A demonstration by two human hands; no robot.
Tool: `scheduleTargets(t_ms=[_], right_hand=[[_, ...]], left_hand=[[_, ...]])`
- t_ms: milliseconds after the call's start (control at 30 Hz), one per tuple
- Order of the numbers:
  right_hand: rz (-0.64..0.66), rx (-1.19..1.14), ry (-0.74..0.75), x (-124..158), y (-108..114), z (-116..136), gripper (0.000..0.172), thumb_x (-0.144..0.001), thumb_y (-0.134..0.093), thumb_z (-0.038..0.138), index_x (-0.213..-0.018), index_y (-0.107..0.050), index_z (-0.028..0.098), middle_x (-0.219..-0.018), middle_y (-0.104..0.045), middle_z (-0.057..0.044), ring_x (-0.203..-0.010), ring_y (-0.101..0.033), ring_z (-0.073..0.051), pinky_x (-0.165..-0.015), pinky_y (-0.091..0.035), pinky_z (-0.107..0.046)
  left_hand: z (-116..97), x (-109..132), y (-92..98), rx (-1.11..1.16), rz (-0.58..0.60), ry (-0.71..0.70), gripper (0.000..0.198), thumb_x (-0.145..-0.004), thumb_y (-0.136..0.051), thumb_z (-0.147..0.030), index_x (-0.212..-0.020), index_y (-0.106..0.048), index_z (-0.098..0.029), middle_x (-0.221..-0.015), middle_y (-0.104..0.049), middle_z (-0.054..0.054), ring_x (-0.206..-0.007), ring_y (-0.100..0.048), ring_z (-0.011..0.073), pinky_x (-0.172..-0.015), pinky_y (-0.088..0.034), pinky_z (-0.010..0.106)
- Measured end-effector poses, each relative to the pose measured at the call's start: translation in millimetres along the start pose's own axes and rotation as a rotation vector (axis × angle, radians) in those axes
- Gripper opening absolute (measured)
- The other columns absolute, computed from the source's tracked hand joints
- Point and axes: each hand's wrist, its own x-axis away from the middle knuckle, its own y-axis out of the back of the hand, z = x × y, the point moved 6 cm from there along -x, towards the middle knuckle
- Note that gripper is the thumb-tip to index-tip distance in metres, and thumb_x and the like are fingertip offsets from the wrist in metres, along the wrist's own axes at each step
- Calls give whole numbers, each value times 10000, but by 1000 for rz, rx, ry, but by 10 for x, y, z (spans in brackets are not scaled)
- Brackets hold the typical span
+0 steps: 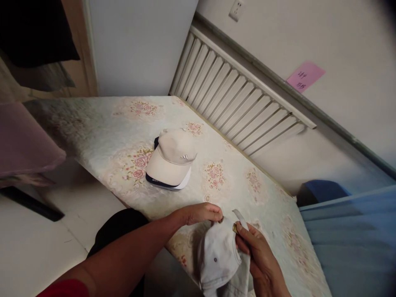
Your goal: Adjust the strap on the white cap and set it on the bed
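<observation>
My left hand [202, 214] pinches the back edge of a pale grey cap [218, 258] held over the near edge of the floral mattress [117, 123]. My right hand [262, 260] grips the cap's other side, its fingers closed on the adjuster strap [240, 218] and a small brass buckle. Farther off on the mattress lies a stack of caps [171, 159], a beige one on top of a white one and a navy one.
A white slatted headboard [241, 99] leans along the wall behind the mattress. A pink note [305, 76] sticks to the wall at right. Blue fabric [349, 235] lies at the right, and pink fabric [24, 140] at the left.
</observation>
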Motion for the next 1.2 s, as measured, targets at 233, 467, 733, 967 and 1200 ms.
scheduleTargets(t_ms=[233, 467, 733, 967, 1200], right_hand=[[-11, 59, 31, 44, 47, -68, 325, -690, -725, 419, -610, -568, 146, -365, -351, 75, -377, -254, -33, -434, -225, -187], [-76, 58, 60, 30, 0, -96, 388, -599, -767, 479, -562, -543, 164, -354, -309, 84, -368, -238, -46, -416, -244, -210], [-48, 6, 49, 3, 5, -144, 358, -649, -745, 449, -569, -558, 155, -341, -297, 88, -387, -200, -41, -448, -241, -202], [-47, -28, 32, -6, 22, -184, 320, -675, -742, 405, -580, -572, 151, -344, -296, 91, -383, -203, -32, -457, -257, -192], [-31, -24, 37, -10, 33, -200, 312, -718, -707, 392, -586, -573, 144, -355, -307, 84, -388, -224, -33, -462, -253, -187]], left_hand=[[22, -6, 1, -35, -16, 3, 317, -745, -589, -468, -699, -552, -157, -672, -479, -31, -637, -388, 99, -657, -327, 224], [72, -18, 89, -34, -98, 0, 275, -747, -595, -423, -730, -556, -152, -688, -507, -28, -633, -415, 95, -659, -350, 222], [-54, 17, 86, -38, -98, -38, 263, -739, -596, -410, -722, -567, -149, -713, -557, -13, -691, -452, 112, -692, -351, 227], [-10, 5, 99, -51, -96, -24, 251, -747, -586, -399, -727, -566, -150, -698, -548, -18, -659, -436, 104, -663, -339, 224], [11, -9, 113, -81, -114, -29, 232, -762, -573, -376, -723, -568, -148, -692, -547, -24, -642, -420, 93, -626, -316, 215]])
